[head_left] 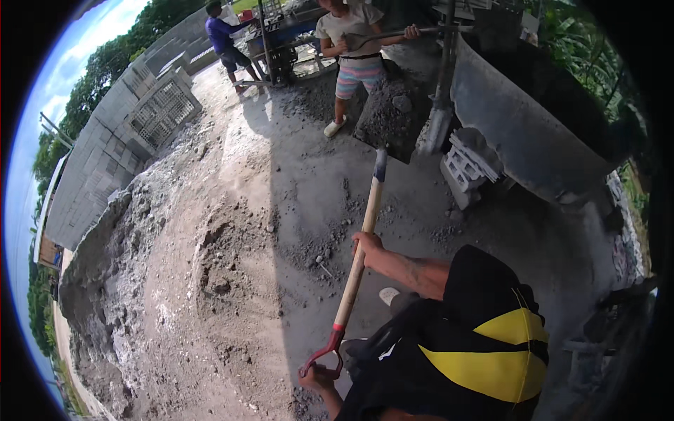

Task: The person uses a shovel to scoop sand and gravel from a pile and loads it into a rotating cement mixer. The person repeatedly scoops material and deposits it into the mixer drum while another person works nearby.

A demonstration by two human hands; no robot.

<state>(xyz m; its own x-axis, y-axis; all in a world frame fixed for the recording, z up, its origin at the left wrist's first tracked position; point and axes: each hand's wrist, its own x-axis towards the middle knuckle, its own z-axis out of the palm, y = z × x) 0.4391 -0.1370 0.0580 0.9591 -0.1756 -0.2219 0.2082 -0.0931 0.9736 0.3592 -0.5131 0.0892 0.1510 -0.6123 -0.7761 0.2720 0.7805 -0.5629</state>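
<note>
My right hand (368, 244) is wrapped round the wooden shaft of a shovel (363, 235), about midway along it. Lower down, my left hand (319, 379) grips the shovel's red D-shaped handle (340, 337). The shaft slants up and away from me. At its far end the blade carries a heap of dark grey gravelly material (390, 116). Just beyond the blade stands a person in a light shirt and striped shorts (358, 74), holding another long-handled tool. How far the blade is from that person's legs is hard to tell.
A rough, sunlit mound (168, 274) spreads along the left. Right of the blade lie a hollow concrete block (463, 168), a metal post (442, 105) and a large curved metal sheet (526, 119). At the back, a person in purple (228, 38) stands by machinery. Block walls (98, 161) line the far left.
</note>
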